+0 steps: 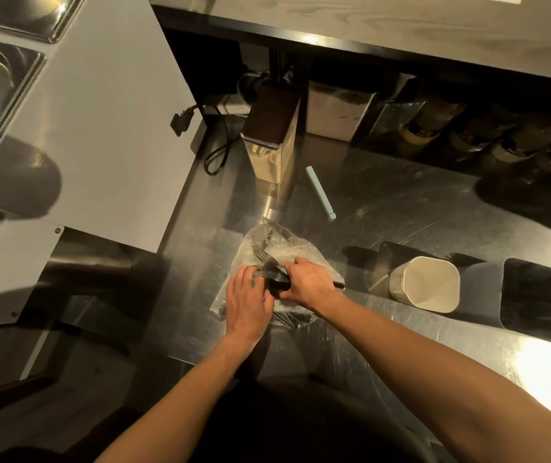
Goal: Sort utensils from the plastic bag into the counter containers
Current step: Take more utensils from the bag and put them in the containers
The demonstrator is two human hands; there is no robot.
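The right hand (307,282) clasps a bundle of black forks (265,262) over the clear plastic bag (267,240) on the steel counter (401,202). The left hand (247,295) lies flat against them, fingers straight. More utensils remain bagged. The grey container (527,295) already holds black utensils, while the cream container (427,285) looks empty, so sorting seems partway. No writing is legible.

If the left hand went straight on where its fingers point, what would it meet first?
Likely the black forks gripped by the right hand, over the plastic bag; depth is unclear.
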